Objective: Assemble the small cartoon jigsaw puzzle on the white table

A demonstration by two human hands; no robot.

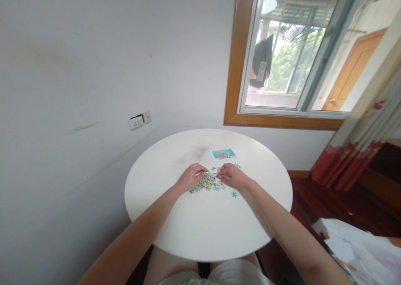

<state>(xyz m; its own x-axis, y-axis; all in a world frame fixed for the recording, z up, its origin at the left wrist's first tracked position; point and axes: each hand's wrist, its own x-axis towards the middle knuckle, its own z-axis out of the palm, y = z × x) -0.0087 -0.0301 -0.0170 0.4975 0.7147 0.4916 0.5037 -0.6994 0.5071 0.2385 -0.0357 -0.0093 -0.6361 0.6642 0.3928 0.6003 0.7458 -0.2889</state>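
A heap of small jigsaw puzzle pieces (203,184), mostly green, beige and yellow, lies on the white round table (200,230). My left hand (191,179) reaches over the heap's upper left side, thumb and fingers brought together at a puzzle piece that is mostly hidden. At the heap's right edge, my right hand (232,175) pinches a small dark-looking puzzle piece (218,176) between thumb and fingertips. A loose green piece (234,194) lies below my right hand, and more green pieces (237,166) lie just beyond it.
Behind the hands lies a teal picture card (223,153) with cartoon figures. The table stands near a wall with a socket (135,122) and a wood-framed window (239,55). Papers (354,243) are at the lower right, below a curtain (354,147).
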